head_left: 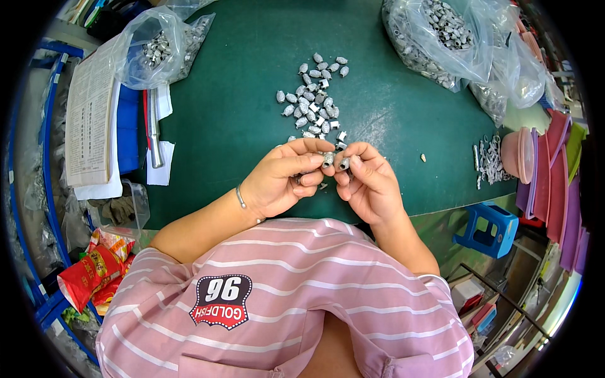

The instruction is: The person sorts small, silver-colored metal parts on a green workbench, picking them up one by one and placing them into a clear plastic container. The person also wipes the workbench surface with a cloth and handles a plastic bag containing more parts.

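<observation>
My left hand pinches a small grey barrel-shaped metal bead between thumb and forefinger. Close beside it, my right hand grips a second grey metal bead, its dark hole facing me. The two beads are held almost side by side, a narrow gap between them. Just beyond my fingertips, a loose pile of similar grey beads spreads over the green tabletop. A few shiny pieces lie among them. My curled lower fingers are partly hidden.
Clear plastic bags of metal parts stand at the far left and far right. Small silver pieces lie near a pink cup. Printed papers and a metal-handled tool sit left. A blue stool stands below the right edge.
</observation>
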The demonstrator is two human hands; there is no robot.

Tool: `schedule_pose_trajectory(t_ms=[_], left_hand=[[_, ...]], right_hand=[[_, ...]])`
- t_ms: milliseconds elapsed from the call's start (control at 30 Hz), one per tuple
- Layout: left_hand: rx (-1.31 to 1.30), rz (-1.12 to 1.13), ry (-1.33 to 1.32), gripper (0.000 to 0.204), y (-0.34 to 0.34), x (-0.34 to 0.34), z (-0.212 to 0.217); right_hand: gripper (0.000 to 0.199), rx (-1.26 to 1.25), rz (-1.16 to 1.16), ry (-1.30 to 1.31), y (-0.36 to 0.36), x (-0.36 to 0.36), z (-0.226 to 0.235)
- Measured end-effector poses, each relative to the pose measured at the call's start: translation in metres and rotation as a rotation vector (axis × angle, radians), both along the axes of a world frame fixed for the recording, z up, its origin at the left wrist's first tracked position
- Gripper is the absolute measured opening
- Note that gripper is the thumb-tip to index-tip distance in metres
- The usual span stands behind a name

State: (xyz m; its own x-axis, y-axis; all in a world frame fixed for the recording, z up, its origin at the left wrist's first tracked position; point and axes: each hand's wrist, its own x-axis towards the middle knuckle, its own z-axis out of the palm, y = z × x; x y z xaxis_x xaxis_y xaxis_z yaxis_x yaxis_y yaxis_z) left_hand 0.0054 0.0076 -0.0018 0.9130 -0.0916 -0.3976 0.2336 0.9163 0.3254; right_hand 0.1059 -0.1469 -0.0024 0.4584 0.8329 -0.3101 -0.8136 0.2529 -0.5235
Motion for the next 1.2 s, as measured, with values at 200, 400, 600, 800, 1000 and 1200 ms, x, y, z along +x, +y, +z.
schedule_pose_trajectory(t_ms=[200, 400, 600, 800, 1000, 1200], left_hand=[[-0.101, -0.038, -0.024, 0.018, 0.000, 0.000, -0.007], [-0.101, -0.067, -0.035, 0.015, 0.000, -0.001, -0.007], [-0.100, -0.057, -0.026, 0.015, -0.002, -0.002, -0.009], [-0.096, -0.051, -0.048, 0.019, -0.002, -0.002, -0.007], [-0.036, 0.028, -0.015, 0.016, 0.002, -0.001, 0.001], [-0.059, 0.094, 0.045, 0.020, 0.002, 0.005, 0.005]], right_hand=[[0.011, 0.059, 0.030, 0.125, 0.000, -0.001, -0.005], [0.011, 0.037, 0.033, 0.168, 0.000, -0.001, -0.005], [0.013, 0.003, 0.047, 0.149, 0.000, -0.001, -0.005], [0.017, 0.055, 0.071, 0.245, -0.001, 0.000, -0.002], [0.020, 0.081, -0.025, 0.212, -0.008, 0.013, 0.004], [0.018, -0.032, -0.180, -0.112, -0.012, 0.023, 0.012]])
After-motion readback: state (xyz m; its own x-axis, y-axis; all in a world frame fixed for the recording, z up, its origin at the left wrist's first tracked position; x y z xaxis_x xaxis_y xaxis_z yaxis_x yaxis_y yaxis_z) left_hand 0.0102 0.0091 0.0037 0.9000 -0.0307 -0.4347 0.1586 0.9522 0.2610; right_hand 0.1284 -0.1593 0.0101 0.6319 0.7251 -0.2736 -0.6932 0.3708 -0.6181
